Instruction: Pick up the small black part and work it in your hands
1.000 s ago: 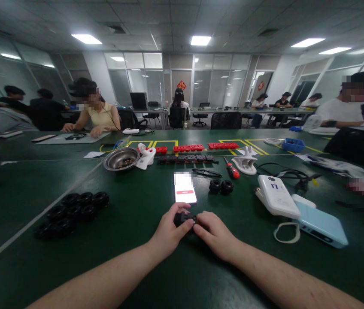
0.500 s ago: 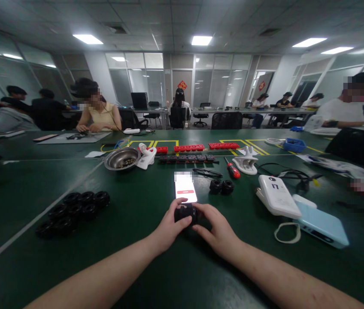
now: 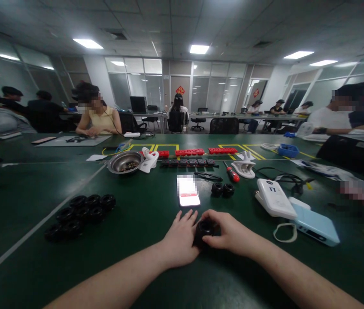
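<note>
In my right hand (image 3: 230, 229) is a black, tyre-like wheel (image 3: 205, 227), gripped between thumb and fingers with its hollow centre facing up. My left hand (image 3: 182, 238) lies palm down beside it, fingers stretched forward; whether it touches the wheel is hard to tell. Just ahead of the hands a phone (image 3: 190, 199) shows a bright screen. Two similar black wheels (image 3: 222, 189) stand right of the phone. Several more black wheels (image 3: 80, 213) are grouped on the left of the green table (image 3: 130, 274).
Beyond the phone are a black strip of parts (image 3: 188, 163), red trays (image 3: 189, 152), a metal bowl (image 3: 125, 163) with small pieces and a screwdriver (image 3: 232, 173). A white device (image 3: 275, 198) and a light blue box (image 3: 317, 225) lie right. Other people sit around.
The wheel was held by both hands near the phone. My left hand has let go and flattened out. My right hand now holds the wheel, closer to me and slightly right.
</note>
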Available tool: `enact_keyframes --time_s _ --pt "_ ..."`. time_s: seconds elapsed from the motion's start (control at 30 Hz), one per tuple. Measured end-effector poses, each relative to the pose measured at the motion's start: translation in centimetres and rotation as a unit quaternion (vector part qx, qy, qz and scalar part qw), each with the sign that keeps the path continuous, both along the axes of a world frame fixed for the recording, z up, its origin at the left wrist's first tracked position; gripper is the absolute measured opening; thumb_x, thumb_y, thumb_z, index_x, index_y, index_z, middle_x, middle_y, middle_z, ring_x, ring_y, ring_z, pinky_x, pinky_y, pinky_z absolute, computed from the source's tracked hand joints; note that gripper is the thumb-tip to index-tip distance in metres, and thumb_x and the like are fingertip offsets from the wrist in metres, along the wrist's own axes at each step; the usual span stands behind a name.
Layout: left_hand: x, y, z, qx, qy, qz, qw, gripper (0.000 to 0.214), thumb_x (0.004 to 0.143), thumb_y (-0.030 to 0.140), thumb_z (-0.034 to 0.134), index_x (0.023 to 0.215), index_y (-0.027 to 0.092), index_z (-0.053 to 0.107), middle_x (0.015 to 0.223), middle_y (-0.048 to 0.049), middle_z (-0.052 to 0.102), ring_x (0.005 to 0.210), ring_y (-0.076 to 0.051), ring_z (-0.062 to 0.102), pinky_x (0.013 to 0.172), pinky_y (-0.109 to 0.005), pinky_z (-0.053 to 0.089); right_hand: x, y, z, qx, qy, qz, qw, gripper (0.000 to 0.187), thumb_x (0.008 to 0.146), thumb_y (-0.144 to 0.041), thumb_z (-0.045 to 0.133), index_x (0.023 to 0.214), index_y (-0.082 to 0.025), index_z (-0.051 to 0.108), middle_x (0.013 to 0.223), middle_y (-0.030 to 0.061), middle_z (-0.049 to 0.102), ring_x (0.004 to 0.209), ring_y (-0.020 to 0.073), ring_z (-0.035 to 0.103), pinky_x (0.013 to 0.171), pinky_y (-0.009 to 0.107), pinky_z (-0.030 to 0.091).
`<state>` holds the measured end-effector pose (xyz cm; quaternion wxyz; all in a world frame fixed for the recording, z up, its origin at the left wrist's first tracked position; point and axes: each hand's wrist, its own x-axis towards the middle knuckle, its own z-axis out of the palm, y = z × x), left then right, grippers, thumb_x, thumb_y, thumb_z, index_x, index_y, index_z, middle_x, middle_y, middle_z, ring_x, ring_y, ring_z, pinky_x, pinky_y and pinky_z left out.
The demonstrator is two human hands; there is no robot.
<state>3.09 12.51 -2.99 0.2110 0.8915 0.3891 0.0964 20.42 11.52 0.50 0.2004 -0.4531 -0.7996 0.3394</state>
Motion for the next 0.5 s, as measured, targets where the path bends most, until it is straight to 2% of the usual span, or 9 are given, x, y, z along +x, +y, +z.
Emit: enact_keyframes --time_s 0.13,0.3,0.4,0.5 --pt "-0.5 0.1 0.0 -0.013 0.025 -0.054 0.998 0.064 0.074 0.03 0.047 0.132 0.018 0.024 0.141 -0.0138 0.016 0.129 -0.03 0.007 0.101 -0.052 0.009 0.2 -1.3 0.0 -0.014 -0.014 -0.018 1.0 0.028 0.065 -0.018 0.058 0.092 -0.017 0.05 0.078 0.0013 0.059 0.065 0.0138 0.054 0.056 0.023 0.043" --pt "-0.6 0.1 -0.1 -0.016 0.044 -0.059 0.997 0.063 0.076 0.029 0.045 0.133 0.015 0.021 0.141 -0.0171 0.013 0.128 -0.031 0.002 0.101 -0.052 0.007 -0.2 -3.5 0.0 0.021 -0.031 -0.055 0.998 0.031 0.066 -0.017 0.056 0.096 -0.019 0.048 0.087 0.0022 0.059 0.075 0.0149 0.055 0.065 0.025 0.043" --pt "-0.7 0.3 -0.4 -0.016 0.056 -0.063 0.996 0.063 0.074 0.026 0.047 0.132 0.019 0.023 0.142 -0.0137 0.012 0.128 -0.031 0.003 0.101 -0.051 0.008 0.2 -4.5 0.3 0.018 -0.079 -0.079 0.994 0.029 0.065 -0.019 0.057 0.094 -0.019 0.05 0.086 0.0021 0.059 0.074 0.0146 0.056 0.065 0.024 0.043" --pt "-0.7 0.1 -0.7 0.009 0.048 -0.044 0.998 0.056 0.077 0.024 0.042 0.131 0.024 0.026 0.142 -0.0096 0.016 0.129 -0.028 0.007 0.102 -0.049 0.01 2.0 -4.8 0.7 0.012 -0.139 -0.121 0.983 0.029 0.065 -0.023 0.058 0.093 -0.019 0.049 0.087 0.0029 0.06 0.076 0.0162 0.057 0.066 0.025 0.043"
